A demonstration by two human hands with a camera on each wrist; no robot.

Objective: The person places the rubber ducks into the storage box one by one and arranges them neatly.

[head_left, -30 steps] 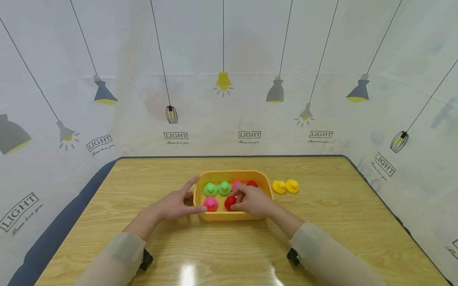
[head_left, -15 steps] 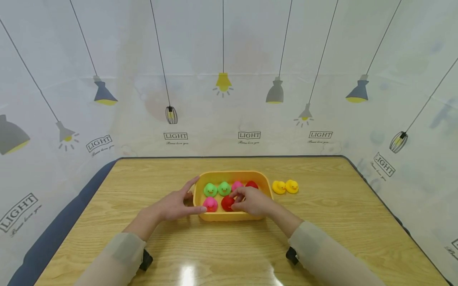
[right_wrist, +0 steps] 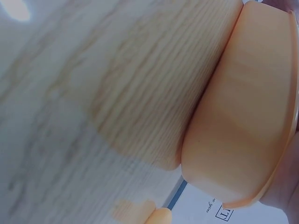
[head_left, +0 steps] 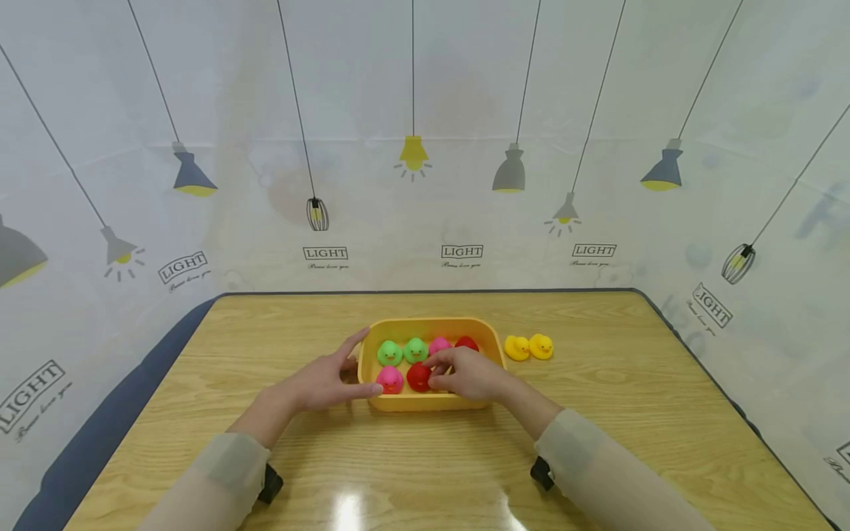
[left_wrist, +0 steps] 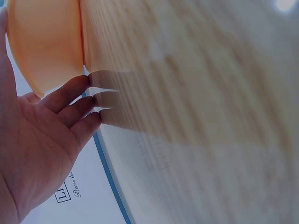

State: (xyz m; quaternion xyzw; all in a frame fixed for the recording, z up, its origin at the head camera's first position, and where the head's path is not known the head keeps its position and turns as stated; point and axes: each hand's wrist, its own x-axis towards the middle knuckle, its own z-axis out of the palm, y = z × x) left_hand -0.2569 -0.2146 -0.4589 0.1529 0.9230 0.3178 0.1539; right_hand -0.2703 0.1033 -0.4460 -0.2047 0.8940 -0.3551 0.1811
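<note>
A yellow-orange tray (head_left: 412, 402) stands on the table. My left hand (head_left: 325, 380) spans its left end, thumb straight over the front rim by a pink rubber duck (head_left: 389, 380) and index finger at the left rim. In the left wrist view, the other fingers (left_wrist: 74, 109) reach down beside the tray wall (left_wrist: 44, 42). Inside the tray, my right hand (head_left: 470, 373) holds a red rubber duck (head_left: 417, 377) between thumb and fingertips, right of the pink one. In the right wrist view, only an edge of that hand shows behind the tray wall (right_wrist: 238, 107).
Along the tray's back row sit two green ducks (head_left: 402, 352), a pink duck (head_left: 440, 346) and another red duck (head_left: 467, 343), partly covered by my right hand. Two yellow ducks (head_left: 529, 346) stand on the table (head_left: 637, 398) right of the tray. A printed curtain (head_left: 372, 169) hangs behind the table.
The front red duck has shifted left, closer to the front pink duck, with the fingers of my right hand at it. My left hand and the tray have stayed in place.
</note>
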